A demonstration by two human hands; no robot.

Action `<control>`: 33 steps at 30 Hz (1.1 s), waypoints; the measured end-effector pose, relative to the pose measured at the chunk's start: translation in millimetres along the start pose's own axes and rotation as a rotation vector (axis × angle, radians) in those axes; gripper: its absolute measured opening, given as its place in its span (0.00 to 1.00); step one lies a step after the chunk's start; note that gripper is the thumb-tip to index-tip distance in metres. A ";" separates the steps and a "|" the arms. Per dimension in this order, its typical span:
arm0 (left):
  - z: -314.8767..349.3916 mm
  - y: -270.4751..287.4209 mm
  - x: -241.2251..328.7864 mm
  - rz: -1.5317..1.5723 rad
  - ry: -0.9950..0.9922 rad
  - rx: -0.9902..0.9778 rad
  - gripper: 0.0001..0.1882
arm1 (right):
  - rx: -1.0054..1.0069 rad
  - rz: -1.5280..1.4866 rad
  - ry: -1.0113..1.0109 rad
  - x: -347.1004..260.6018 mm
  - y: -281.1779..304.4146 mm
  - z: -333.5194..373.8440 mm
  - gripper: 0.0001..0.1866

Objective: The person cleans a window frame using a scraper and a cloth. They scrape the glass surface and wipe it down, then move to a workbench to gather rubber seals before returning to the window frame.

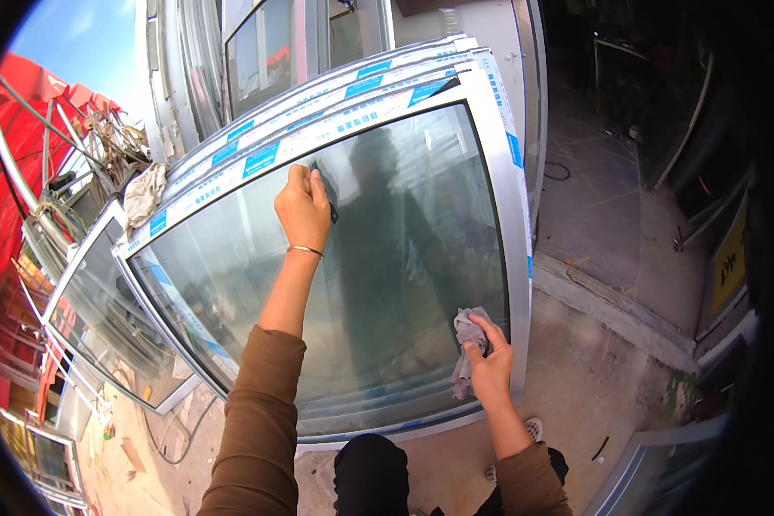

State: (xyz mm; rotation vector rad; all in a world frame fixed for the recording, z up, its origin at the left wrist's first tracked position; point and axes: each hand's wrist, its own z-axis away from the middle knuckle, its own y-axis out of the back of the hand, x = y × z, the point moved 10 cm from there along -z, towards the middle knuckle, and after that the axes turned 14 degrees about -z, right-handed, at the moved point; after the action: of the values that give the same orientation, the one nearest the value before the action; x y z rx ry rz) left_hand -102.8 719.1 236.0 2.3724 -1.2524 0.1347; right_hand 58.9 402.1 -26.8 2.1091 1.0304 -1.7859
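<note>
A large glazed window unit (378,258) in a white frame with blue-printed film (258,159) leans in front of me. My left hand (303,206), a thin bangle on its wrist, presses a small dark flat tool (325,193) against the top of the glass. Low on the right side of the pane, my right hand (490,361) grips a crumpled grey cloth (466,344) against the glass. My reflection shows dark in the pane.
Several more framed panes (103,318) lean to the left, with a rag (144,193) draped over one. Red structure (9,172) and metal rods stand at far left. A concrete step (611,305) and a dark doorway lie to the right. Cables (176,430) lie on the ground.
</note>
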 end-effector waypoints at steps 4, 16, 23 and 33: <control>-1.4 -7.0 15.4 -0.008 -0.068 0.019 0.10 | 0.006 0.015 -0.008 0.8 0.4 0.4 0.25; 0.4 -29.2 70.4 -0.023 -0.271 -0.091 0.07 | 0.017 -0.006 -0.005 2.1 7.5 -0.6 0.25; -5.6 -34.6 75.9 -0.046 -0.220 -0.042 0.07 | 0.031 -0.014 0.003 -2.9 10.8 -0.5 0.25; -7.3 -56.6 109.3 -0.038 -0.255 0.000 0.07 | 0.020 -0.012 -0.003 -7.6 11.6 -0.8 0.25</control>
State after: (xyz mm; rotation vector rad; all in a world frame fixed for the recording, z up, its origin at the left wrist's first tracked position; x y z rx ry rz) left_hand 7.2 666.7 254.7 2.4701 -1.3173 -0.1856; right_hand 66.4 391.0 -22.9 2.1154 1.0312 -1.8113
